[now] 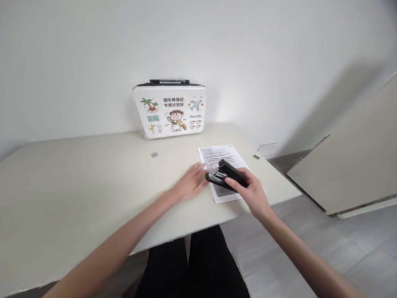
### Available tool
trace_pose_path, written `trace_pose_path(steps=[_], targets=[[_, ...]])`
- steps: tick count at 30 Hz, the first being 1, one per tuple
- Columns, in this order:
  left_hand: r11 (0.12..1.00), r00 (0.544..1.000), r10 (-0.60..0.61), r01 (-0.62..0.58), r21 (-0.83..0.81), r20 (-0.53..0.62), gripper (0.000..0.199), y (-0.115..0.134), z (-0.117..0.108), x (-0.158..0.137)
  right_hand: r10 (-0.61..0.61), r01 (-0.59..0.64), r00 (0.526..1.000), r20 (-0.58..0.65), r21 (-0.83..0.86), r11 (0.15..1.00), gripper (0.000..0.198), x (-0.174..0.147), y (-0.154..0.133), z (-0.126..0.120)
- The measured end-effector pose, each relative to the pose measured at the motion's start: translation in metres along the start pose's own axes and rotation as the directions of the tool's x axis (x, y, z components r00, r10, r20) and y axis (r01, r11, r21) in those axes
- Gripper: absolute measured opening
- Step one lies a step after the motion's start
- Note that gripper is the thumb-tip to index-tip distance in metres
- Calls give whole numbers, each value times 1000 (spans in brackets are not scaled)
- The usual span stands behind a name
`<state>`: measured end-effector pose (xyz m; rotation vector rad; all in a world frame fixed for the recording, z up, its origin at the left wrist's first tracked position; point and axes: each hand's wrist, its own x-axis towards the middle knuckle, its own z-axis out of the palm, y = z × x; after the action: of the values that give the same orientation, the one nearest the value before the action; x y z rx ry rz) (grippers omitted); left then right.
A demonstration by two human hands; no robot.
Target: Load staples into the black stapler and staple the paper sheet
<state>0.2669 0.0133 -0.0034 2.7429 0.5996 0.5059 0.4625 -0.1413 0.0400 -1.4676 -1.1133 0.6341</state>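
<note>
A black stapler [233, 174] is in my right hand [252, 192], raised over the lower part of a printed sheet of paper [218, 154]. Its jaws are apart and point left. My left hand [191, 182] lies with its fingers stretched out at the paper's left edge, close to the stapler's front end. Whether those fingertips rest on the sheet or beside it I cannot tell. Part of the printed text is hidden by the stapler and my right hand.
A white case [172, 111] with cartoon prints and a black handle stands against the wall at the back of the pale table [93, 186]. Small grey metal pieces [154, 155] sit in the tabletop. Right of the table, a large pale panel [347, 165] leans above the grey floor.
</note>
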Motion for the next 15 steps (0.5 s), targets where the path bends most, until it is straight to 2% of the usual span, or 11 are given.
trace_pose_path(steps=[4,7,11,15], targets=[[981,979,-192,192,3,71,61,-13,-39,-73,58,-58,998,24,2,998,41,-2,12,8],[949,948,-316,316,0,42,60,-17,-61,-113,82,-82,996,29,-4,997,44,1,23,13],[919,919,-393,393,-28,19,57,-16,-73,-145,87,-87,996,-4,-27,996,45,8,36,11],[911,914,-406,405,-75,-3,52,-13,-74,-159,73,-74,996,-46,-39,996,45,15,39,7]])
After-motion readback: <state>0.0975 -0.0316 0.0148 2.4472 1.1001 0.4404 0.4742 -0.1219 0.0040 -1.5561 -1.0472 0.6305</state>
